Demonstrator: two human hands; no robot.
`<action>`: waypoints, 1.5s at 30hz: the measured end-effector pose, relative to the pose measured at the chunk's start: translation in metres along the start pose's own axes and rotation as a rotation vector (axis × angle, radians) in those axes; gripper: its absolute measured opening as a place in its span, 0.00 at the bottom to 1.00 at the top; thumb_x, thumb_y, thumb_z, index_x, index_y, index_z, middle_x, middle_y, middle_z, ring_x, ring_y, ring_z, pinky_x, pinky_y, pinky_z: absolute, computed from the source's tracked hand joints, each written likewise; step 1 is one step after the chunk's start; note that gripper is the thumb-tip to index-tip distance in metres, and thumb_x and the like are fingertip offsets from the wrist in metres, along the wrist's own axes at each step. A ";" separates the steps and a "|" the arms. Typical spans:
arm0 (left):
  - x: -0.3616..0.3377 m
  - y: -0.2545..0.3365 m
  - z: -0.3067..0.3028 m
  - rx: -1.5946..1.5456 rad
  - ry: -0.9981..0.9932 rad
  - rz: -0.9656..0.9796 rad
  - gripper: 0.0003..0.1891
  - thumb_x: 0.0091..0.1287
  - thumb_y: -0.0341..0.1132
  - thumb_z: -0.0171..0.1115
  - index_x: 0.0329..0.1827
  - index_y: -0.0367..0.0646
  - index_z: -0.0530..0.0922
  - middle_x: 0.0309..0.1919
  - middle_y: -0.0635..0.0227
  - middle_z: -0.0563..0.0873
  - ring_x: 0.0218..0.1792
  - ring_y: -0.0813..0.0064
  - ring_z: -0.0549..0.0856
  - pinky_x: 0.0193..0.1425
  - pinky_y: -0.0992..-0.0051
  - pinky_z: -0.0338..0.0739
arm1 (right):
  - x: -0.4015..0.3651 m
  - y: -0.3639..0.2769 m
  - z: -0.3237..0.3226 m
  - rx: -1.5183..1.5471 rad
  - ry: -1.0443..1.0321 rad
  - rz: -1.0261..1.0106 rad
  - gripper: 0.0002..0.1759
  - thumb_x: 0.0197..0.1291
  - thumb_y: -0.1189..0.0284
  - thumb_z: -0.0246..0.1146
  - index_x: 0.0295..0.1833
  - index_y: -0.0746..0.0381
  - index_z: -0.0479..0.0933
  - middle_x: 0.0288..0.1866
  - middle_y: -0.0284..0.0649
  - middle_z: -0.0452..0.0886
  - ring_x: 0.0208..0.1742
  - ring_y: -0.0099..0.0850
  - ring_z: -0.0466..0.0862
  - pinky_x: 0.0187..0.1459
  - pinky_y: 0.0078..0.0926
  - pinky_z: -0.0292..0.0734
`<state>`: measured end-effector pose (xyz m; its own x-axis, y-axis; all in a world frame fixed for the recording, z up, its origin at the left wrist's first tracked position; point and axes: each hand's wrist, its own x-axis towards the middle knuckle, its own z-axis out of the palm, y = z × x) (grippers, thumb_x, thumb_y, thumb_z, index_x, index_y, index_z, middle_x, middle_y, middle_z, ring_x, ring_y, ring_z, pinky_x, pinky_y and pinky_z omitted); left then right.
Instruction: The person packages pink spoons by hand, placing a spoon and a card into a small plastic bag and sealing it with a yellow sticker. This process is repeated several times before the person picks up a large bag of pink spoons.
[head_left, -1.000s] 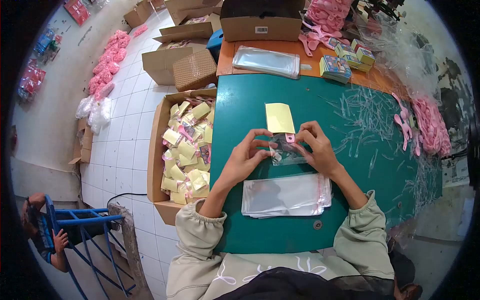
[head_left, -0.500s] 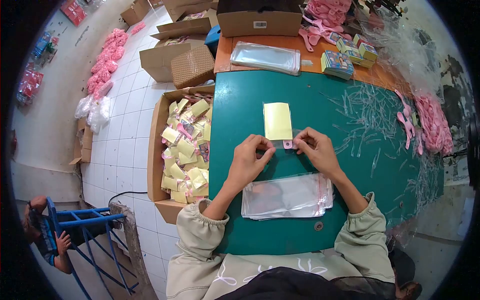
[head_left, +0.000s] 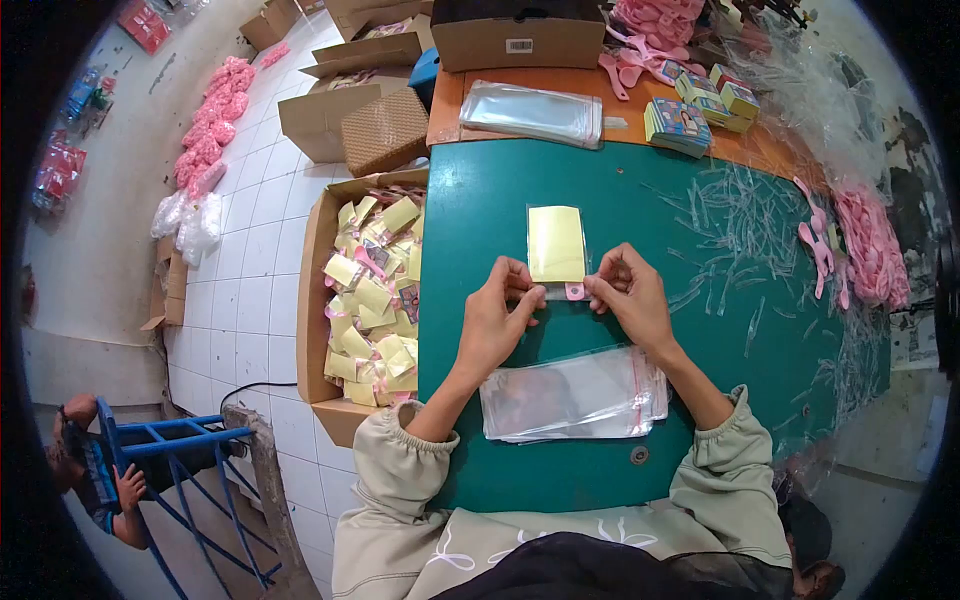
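Note:
A clear plastic bag point(head_left: 555, 293) lies on the green table with a pale yellow card point(head_left: 556, 244) inside it. The pink handle end of a spoon point(head_left: 575, 291) shows below the card, its hole visible; the rest is hidden behind the card. My left hand point(head_left: 503, 312) pinches the bag's lower left corner between thumb and fingers. At the lower right corner, beside the pink handle, my right hand point(head_left: 630, 298) is closed in a pinch on the same bag. Between my forearms lies a stack of flat clear bags point(head_left: 565, 398).
An open carton point(head_left: 318, 300) of packed yellow-card bags stands left of the table. Thin clear plastic strips point(head_left: 745, 230) and pink spoons point(head_left: 817, 245) lie at right. Card stacks point(head_left: 680, 125) and more clear bags point(head_left: 530, 112) sit at the back. A person point(head_left: 100, 470) is beyond a blue metal frame point(head_left: 185, 440).
Both hands keep their pinch at the bag's lower edge. My left hand has shifted slightly left and down; the right-hand fingers have moved a little. The yellow card stays almost in place.

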<state>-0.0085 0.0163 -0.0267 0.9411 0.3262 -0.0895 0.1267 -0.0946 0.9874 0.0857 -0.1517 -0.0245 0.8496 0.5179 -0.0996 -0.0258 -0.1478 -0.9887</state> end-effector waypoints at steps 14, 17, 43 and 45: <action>-0.050 -0.008 -0.133 -0.004 0.322 0.021 0.25 0.63 0.28 0.58 0.65 0.42 0.67 0.58 0.65 0.75 0.37 0.88 0.78 0.31 0.90 0.68 | 0.042 -0.012 -0.285 -1.031 0.250 -0.267 0.14 0.63 0.67 0.55 0.49 0.64 0.78 0.40 0.41 0.82 0.41 0.28 0.80 0.44 0.25 0.74; -0.066 -0.057 -0.179 -0.160 0.432 -0.078 0.24 0.66 0.27 0.55 0.66 0.37 0.64 0.61 0.63 0.72 0.51 0.80 0.76 0.50 0.81 0.74 | 0.045 0.036 -0.450 -1.410 0.681 0.002 0.17 0.61 0.66 0.53 0.49 0.64 0.77 0.43 0.53 0.81 0.45 0.44 0.81 0.47 0.32 0.73; -0.108 -0.185 -0.196 -0.004 0.243 -0.594 0.23 0.70 0.44 0.52 0.65 0.47 0.65 0.55 0.64 0.77 0.56 0.72 0.76 0.55 0.71 0.73 | 0.002 -0.116 -0.268 -0.319 -0.038 -0.179 0.14 0.61 0.71 0.55 0.48 0.67 0.77 0.33 0.35 0.80 0.34 0.24 0.78 0.39 0.24 0.74; -0.111 -0.183 -0.198 -0.045 0.234 -0.575 0.24 0.69 0.45 0.53 0.66 0.47 0.65 0.54 0.65 0.77 0.55 0.73 0.77 0.54 0.72 0.72 | 0.029 -0.093 -0.309 -0.711 -0.012 -0.253 0.12 0.59 0.72 0.56 0.44 0.68 0.77 0.32 0.38 0.80 0.34 0.26 0.79 0.38 0.26 0.74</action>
<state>-0.1982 0.1835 -0.1717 0.6316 0.5113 -0.5828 0.5747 0.1958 0.7946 0.2753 -0.3836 0.0991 0.7785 0.6168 0.1161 0.5194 -0.5293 -0.6709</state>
